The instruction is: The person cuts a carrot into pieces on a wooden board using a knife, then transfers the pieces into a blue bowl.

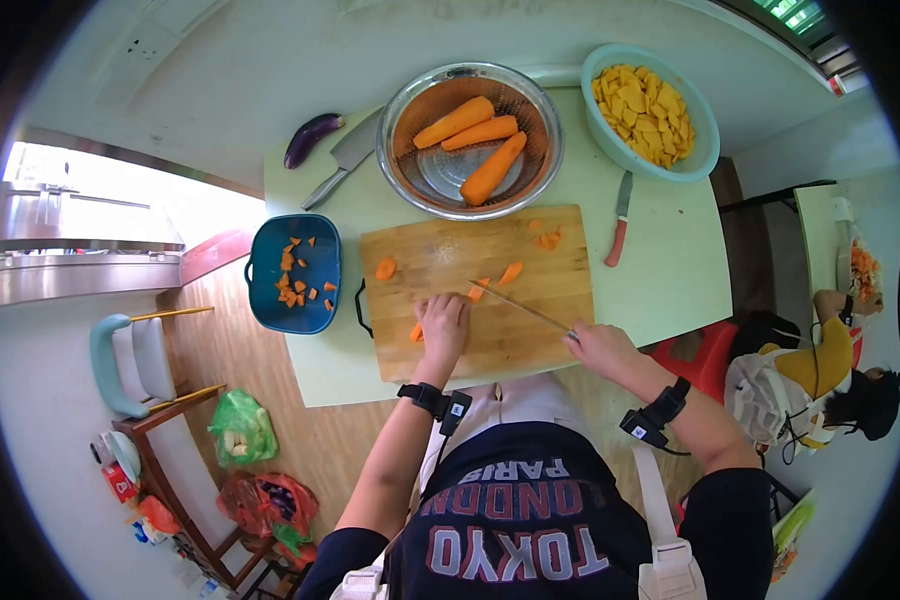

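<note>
A wooden cutting board (pixel 530 340) lies in front of me with carrot pieces on it. My right hand (pixel 607 352) is closed round the handle of a kitchen knife (pixel 530 311), whose blade points left across the board. The blade's tip is at a cut carrot piece (pixel 478 290). My left hand (pixel 444 328) presses down on a carrot (pixel 417 332), its fingers curled over it and hiding most of it. A carrot slice (pixel 385 268) lies near the board's left edge, a carrot chunk (pixel 511 272) just right of the blade, and small scraps (pixel 547 240) farther back.
Behind the board stands a steel colander (pixel 395 185) with three carrots. A blue basket (pixel 253 290) of carrot pieces is at left. Cleaver (pixel 355 148), eggplant (pixel 312 140), red-handled knife (pixel 619 225) and bowl of yellow slices (pixel 705 150) lie around. Another person (pixel 820 365) works at right.
</note>
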`<state>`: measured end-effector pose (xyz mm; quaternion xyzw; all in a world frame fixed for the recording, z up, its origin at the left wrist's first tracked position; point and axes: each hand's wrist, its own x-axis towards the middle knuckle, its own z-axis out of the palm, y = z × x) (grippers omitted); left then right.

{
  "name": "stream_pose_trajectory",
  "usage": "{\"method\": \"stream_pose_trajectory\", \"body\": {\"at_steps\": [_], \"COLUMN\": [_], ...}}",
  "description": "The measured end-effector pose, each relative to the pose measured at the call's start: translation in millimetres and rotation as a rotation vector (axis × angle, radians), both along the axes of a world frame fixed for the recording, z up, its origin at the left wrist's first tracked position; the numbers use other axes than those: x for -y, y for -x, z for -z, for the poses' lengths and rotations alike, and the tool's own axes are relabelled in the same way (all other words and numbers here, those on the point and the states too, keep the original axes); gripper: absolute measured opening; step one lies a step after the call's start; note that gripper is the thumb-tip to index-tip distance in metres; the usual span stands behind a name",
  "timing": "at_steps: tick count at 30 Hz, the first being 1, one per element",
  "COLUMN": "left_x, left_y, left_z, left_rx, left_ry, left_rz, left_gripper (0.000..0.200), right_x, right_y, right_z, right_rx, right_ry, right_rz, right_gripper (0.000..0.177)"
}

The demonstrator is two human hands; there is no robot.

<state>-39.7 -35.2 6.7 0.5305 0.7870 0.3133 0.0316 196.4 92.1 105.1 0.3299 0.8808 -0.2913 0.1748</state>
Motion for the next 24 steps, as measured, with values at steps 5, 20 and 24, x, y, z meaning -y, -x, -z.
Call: {"method": "stream_pose_trajectory", "body": {"at_steps": [5, 20, 24], "left_x": [-0.2, -1.3, -1.3], "left_y": [-0.2, -4.3, -7.6], "left_z": [1.5, 2.4, 1.0], "left_rx": [0.008, -0.053, -0.045], "left_ry": [0.003, 0.044, 0.060], "left_rz": [-0.006, -0.013, -0.039], "left_gripper": [0.002, 0.002, 0.003], "right_x": [-3.6, 14.6, 21.4], "right_y": [-2.2, -7.4, -10.1], "right_z": [8.8, 17.3, 8.5], "right_rx": [0.007, -0.078, -0.053], "right_ry": [0.039, -0.017, -0.010], "right_rz": [0.001, 0.072, 0.037], "right_gripper": [0.033, 0.034, 0.034]}}
